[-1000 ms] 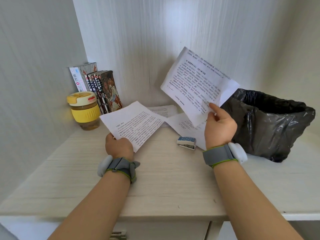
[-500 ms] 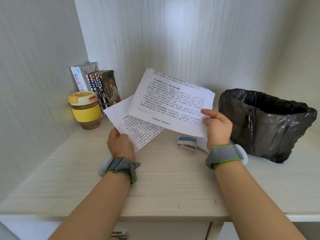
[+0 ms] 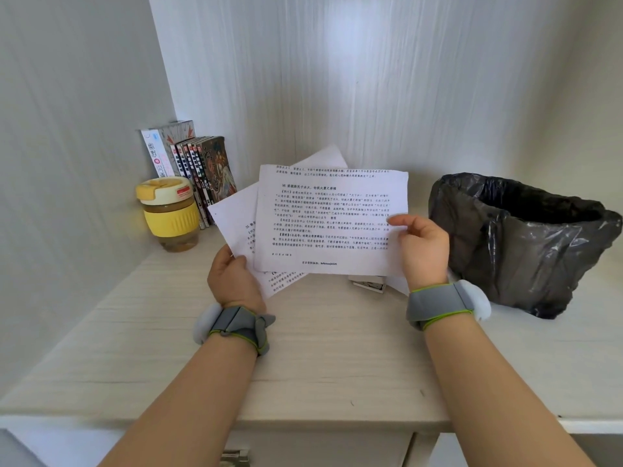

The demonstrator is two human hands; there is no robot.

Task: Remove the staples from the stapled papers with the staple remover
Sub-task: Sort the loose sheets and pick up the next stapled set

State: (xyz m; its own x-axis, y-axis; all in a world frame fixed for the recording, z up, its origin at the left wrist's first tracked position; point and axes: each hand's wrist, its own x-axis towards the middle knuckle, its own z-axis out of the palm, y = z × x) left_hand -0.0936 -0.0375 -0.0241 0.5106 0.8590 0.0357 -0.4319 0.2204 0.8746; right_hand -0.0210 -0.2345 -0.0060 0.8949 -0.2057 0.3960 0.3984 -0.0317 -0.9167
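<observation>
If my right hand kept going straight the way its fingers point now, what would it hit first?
The right hand points left while pinching the front sheet. Going straight on, it would probably meet the left hand and its sheets, though depth is unclear.

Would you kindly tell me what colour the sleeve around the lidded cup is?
Yellow; the sleeve wraps the cup, clearest in the head view.

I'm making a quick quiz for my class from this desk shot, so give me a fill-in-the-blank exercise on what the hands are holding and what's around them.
1. The right hand holds a printed ____ by its right edge.
2. The cup beside the books has a ____ lid and sleeve.
3. The bin at the right is lined with a ____ bag.
4. The staple remover lies on the ____, partly hidden by paper.

Missing words: sheet; yellow; black; desk
</observation>
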